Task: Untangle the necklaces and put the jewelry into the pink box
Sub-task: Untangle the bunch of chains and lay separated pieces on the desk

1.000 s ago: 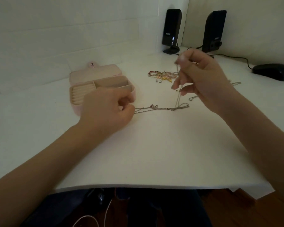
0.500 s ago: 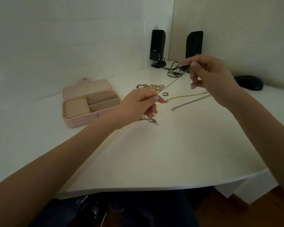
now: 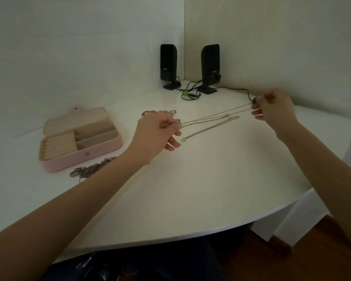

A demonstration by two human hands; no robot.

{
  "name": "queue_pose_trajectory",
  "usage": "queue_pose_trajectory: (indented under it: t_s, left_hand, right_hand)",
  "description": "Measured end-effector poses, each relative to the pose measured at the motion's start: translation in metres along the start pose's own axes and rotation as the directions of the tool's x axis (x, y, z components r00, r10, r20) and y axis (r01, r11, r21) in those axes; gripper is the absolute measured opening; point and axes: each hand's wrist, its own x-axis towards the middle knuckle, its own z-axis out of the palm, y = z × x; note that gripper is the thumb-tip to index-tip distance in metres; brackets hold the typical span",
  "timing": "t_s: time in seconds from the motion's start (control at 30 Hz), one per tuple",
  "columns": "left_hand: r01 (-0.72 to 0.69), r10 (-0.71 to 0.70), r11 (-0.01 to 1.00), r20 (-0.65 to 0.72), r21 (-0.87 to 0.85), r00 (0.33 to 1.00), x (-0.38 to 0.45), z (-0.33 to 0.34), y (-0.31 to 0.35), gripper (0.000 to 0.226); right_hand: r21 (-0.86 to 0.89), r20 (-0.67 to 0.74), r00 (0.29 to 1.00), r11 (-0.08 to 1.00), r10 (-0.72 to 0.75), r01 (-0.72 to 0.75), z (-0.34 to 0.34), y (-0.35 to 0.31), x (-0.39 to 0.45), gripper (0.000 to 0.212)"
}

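Observation:
A thin silver necklace (image 3: pixel 215 114) is stretched taut above the white desk between my two hands. My left hand (image 3: pixel 160 131) pinches one end near the desk's middle. My right hand (image 3: pixel 274 109) pinches the other end at the right, close to the wall. Below the taut chain lie a thin gold necklace (image 3: pixel 207 121) and another silver chain (image 3: pixel 209 129). The pink box (image 3: pixel 83 157) stands open at the left, its beige compartments holding nothing I can see. A chunky chain (image 3: pixel 93 168) lies by the box's front, partly behind my left forearm.
A small heap of rings and other jewelry (image 3: pixel 160 112) lies behind my left hand. Two black speakers (image 3: pixel 168 65) (image 3: pixel 209 66) stand in the far corner with tangled cables (image 3: pixel 188 94). The desk's curved front edge (image 3: pixel 211 230) runs below my arms.
My hands have drawn apart, the right moving right and the left staying near the middle, pulling the silver necklace taut. The chunky chain now lies by the box. The view has tilted up.

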Motion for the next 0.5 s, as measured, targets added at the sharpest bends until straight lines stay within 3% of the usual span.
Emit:
queue_pose_trajectory:
  t_s: [0.07, 0.2, 0.27, 0.37, 0.5]
  left_hand:
    - [-0.01, 0.009, 1.0, 0.031, 0.007, 0.999, 0.001, 0.011, 0.002, 0.011]
    - [-0.01, 0.011, 1.0, 0.063, -0.004, 0.998, 0.0, 0.034, 0.004, 0.003]
    - [-0.109, 0.106, 0.97, 0.026, 0.218, 0.994, -0.005, 0.044, -0.002, 0.005]
    - [-0.266, 0.298, 0.708, 0.066, 0.654, 0.952, -0.017, 0.044, -0.007, 0.009]
    - [-0.373, 0.364, 0.59, 0.176, 0.717, 0.915, -0.022, 0.04, -0.012, 0.008]
  right_hand:
    - [-0.048, -0.078, 0.997, 0.999, 0.019, -0.023, -0.008, 0.007, 0.01, 0.005]
    - [-0.247, -0.109, 0.994, 0.967, 0.03, -0.056, -0.011, 0.025, 0.023, 0.012]
    - [-0.289, -0.07, 0.996, 0.955, 0.047, -0.066, -0.01, 0.036, 0.025, 0.013]
    - [-0.339, -0.025, 0.998, 0.939, 0.05, -0.056, -0.009, 0.044, 0.028, 0.011]
    - [-0.358, 0.04, 0.998, 0.933, 0.051, -0.033, -0.007, 0.045, 0.032, 0.011]
